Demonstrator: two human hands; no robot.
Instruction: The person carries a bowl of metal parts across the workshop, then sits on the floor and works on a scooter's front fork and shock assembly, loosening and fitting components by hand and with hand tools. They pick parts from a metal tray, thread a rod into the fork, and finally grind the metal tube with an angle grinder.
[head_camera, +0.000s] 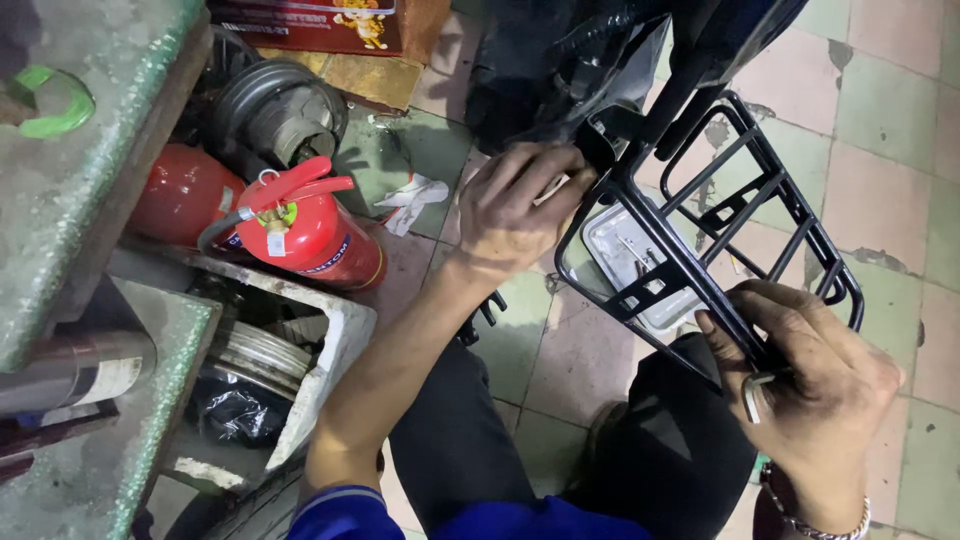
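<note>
While a green tabletop (95, 150) fills the left edge, two red extinguishers (310, 230) lie beside it on the tiled floor (900, 120), above a white box (335, 345) of parts. Centre now: the left hand (515, 210) is curled against the front of the black rack (715, 215), fingers closed on its mount. Further right, the right hand (815, 385) grips the rack's near rail, pinching a small metal key (752, 395). A tray (625, 260) sits beneath the rack.

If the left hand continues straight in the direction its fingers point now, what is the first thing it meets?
The left hand points up and right, and its fingers already touch the front end of the black metal rack. Going straight on, it would probably meet the rack's bracket first, then the dark vehicle body behind; depth is unclear.
</note>
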